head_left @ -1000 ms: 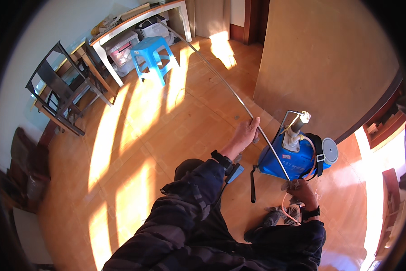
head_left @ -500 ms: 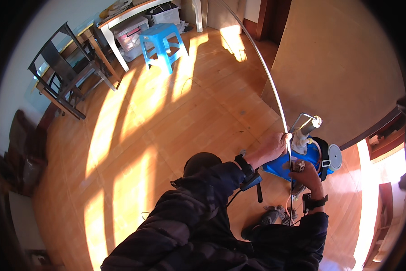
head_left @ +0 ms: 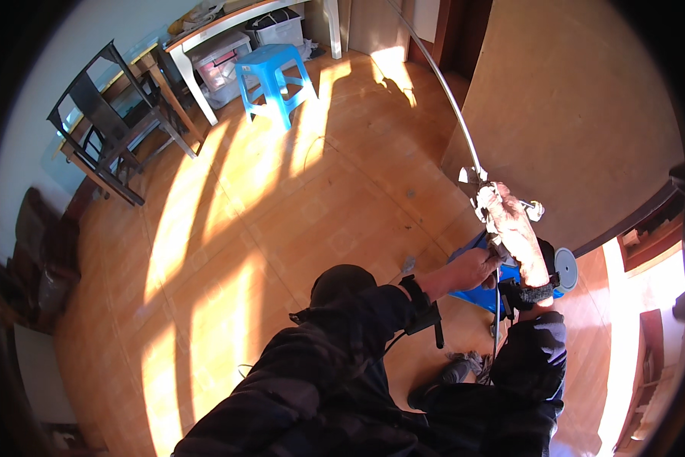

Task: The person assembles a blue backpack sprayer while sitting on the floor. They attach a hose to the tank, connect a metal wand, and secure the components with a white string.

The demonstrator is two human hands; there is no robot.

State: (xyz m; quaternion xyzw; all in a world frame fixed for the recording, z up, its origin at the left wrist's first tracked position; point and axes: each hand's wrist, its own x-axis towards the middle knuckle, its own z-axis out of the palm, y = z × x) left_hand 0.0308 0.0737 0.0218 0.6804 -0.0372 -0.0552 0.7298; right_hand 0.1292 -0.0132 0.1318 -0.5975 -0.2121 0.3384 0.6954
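A long thin metal pole (head_left: 447, 95) runs from the far top down past both my hands toward my feet; it looks bent in this wide view. My left hand (head_left: 475, 269) is closed around its lower part. Further up, my right hand (head_left: 511, 222) is wrapped about the pole with a crumpled, dirty whitish rag (head_left: 473, 177), whose edges stick out past the fingers. Beneath my hands stands a blue tank (head_left: 470, 295) with a round grey cap (head_left: 565, 270) on its right. My right hand and forearm hide much of the tank.
A large brown panel (head_left: 578, 114) rises at the right, just beyond the tank. A blue plastic stool (head_left: 272, 72) stands far off by a white-edged table (head_left: 239, 17) with storage boxes under it. At the left is a dark wooden chair (head_left: 106, 114). Sunlit tiles cover the floor (head_left: 281, 198).
My right hand has gone up the pole with the rag and is now above my left hand. My left hand has shifted down the pole.
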